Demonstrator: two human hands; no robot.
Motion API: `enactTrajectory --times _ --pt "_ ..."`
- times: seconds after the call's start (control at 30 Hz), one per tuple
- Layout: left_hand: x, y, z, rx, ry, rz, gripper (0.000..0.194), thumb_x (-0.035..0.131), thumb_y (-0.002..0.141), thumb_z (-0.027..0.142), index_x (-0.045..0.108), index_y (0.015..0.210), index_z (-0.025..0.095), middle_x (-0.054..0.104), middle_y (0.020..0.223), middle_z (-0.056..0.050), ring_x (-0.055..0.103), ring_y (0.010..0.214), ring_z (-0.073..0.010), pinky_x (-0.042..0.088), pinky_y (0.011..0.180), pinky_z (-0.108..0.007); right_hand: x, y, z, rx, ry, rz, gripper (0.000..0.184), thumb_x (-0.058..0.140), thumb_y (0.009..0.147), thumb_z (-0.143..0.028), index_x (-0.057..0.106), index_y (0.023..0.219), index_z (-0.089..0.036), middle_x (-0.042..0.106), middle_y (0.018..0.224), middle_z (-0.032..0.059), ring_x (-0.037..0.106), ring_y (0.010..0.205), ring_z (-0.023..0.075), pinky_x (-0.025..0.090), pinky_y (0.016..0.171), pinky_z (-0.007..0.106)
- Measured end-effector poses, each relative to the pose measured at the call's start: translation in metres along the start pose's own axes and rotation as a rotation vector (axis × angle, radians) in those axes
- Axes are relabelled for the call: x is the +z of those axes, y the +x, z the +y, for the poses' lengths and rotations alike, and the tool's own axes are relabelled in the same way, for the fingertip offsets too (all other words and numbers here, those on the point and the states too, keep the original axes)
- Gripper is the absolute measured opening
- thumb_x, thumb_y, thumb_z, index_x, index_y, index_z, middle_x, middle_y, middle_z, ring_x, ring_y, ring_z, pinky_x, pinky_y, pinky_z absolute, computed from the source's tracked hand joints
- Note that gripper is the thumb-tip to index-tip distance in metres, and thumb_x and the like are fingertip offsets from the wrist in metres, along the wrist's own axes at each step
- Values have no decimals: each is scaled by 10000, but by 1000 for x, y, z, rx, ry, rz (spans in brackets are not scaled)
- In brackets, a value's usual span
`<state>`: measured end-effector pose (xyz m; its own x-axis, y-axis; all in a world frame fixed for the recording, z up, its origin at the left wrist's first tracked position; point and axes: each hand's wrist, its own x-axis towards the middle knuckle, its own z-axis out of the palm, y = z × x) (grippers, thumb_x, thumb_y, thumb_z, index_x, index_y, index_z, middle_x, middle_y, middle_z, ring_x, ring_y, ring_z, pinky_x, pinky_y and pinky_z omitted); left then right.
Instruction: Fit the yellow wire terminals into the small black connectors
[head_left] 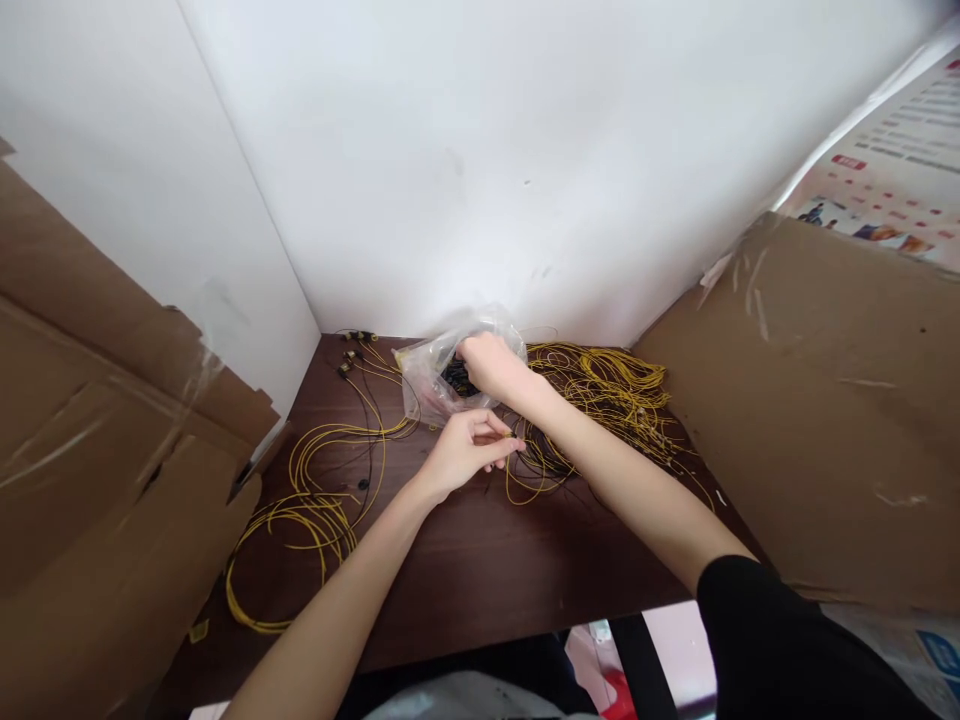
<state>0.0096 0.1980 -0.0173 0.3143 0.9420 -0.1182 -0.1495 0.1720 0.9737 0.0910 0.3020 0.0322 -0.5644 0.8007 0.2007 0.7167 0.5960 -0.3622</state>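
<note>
My left hand (472,445) is closed in a pinch above the table, thumb and fingers on a thin yellow wire (511,487) that loops down to the right. Just beyond it, my right hand (491,366) reaches into the mouth of a clear plastic bag (426,378). Small black parts (457,378) show inside the bag. The fingertips of that hand are hidden, so what they touch cannot be made out. To the right of both hands spreads a big tangle of yellow and black wires (600,385), partly covered by my right forearm.
Coiled yellow wires (300,505) with black connectors (346,364) lie on the left of the dark brown table (480,590). A small black ring (363,484) is near them. Cardboard sheets (817,400) flank both sides, and a white wall (465,160) stands behind.
</note>
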Motion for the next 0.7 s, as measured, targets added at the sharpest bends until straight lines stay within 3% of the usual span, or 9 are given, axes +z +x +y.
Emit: enactTrajectory --times 0.2,0.4,0.5,0.57,0.7 --pt "-3 2 -2 33 6 71 285 753 635 332 546 687 143 727 768 -97 530 525 -87 365 490 -207 27 13 10 91 -218 -121 307 427 758 59 688 870 -57 679 1006 245 659 955 303 480 804 362" --pt "-3 1 0 34 -9 97 277 748 641 333 554 692 142 730 770 -97 513 519 -83 357 500 -209 26 13 15 115 -220 -107 302 419 782 24 686 889 -66 681 1002 236 654 975 305 477 831 377" --pt "-5 1 1 57 -15 141 238 731 663 297 554 712 145 731 762 -87 541 535 -95 382 524 -218 20 7 18 113 -163 -58 259 459 792 -15 680 902 -95 702 965 176 667 940 261 488 843 356" --pt "-7 3 1 97 -22 186 192 712 685 263 572 742 144 731 753 -79 596 595 -119 426 590 -238 15 -4 21 126 56 26 195 509 808 -77 664 921 -115 708 947 124 680 869 206 513 815 319" --pt "-10 5 -1 164 -10 271 143 687 703 216 644 810 132 724 731 -62 658 720 -162 468 737 -282 10 -34 25 203 1005 171 138 669 756 -239 647 863 -155 694 827 37 689 730 148 564 746 305"
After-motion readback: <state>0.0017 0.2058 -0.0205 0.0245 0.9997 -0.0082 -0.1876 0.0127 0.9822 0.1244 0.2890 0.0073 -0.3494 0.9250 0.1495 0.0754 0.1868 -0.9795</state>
